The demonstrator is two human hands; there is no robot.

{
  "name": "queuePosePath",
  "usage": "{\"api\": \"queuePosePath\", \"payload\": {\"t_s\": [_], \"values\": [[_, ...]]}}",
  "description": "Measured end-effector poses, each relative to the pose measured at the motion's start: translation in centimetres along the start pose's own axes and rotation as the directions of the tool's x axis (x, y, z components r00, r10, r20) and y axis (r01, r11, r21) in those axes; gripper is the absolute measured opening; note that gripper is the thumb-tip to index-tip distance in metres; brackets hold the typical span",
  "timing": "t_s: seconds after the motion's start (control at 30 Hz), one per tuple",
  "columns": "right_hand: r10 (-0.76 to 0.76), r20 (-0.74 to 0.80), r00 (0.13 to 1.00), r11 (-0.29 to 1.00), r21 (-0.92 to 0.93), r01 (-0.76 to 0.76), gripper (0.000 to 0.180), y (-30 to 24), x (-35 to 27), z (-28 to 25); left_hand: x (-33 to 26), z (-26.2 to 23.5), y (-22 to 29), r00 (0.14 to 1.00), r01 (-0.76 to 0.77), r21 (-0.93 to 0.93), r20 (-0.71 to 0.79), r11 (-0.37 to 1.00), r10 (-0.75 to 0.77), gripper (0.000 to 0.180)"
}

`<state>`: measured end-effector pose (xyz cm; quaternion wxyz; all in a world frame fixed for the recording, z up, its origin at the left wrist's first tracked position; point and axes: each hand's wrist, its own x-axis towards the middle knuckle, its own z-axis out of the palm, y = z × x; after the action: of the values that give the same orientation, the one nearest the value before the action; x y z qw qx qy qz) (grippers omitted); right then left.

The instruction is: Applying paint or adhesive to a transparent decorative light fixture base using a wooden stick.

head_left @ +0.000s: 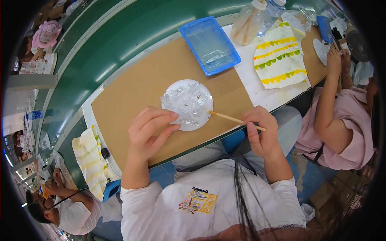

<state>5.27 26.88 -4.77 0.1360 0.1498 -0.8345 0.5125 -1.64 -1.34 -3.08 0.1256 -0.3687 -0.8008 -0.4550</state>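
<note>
The right hand [261,130] pinches a thin, pale wooden stick [229,118], its tip at the right edge of a round white plate [209,96] heaped with clear, glossy pieces [189,98], their outlines blurring together. The left hand [149,130] holds thumb and forefinger slightly apart at the near left rim; any clear piece between is indistinguishable. Beyond stands a blue rectangular tray [234,61]; nearer, a white shirt [157,211] bears a lettered emblem.

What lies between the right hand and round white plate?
Head view: the thin tan wooden stick, held in the right hand, points toward the plate over brown cardboard.
</note>
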Motion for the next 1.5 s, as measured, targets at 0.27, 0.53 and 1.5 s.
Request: {"api": "queuePosePath", "payload": {"t_s": [0.27,0.53,1.5], "values": [[0.007,0.021,1.000,1.000,0.022,-0.007,0.007,-0.1,-1.3,0.2,0.2,0.0,0.2,1.000,0.019,0.006,-0.018,1.000,-0.019,0.032],[-0.014,0.076,0.997,0.997,0.083,0.008,0.008,-0.6,-1.2,0.9,0.2,0.1,0.1,1.000,0.003,-0.006,-0.029,1.000,-0.003,0.031],[-0.363,0.076,0.929,0.922,-0.117,0.370,0.022,-1.6,-2.4,4.2,0.5,-1.5,-0.1,0.993,0.084,0.097,0.073,0.992,-0.092,0.016]]}}
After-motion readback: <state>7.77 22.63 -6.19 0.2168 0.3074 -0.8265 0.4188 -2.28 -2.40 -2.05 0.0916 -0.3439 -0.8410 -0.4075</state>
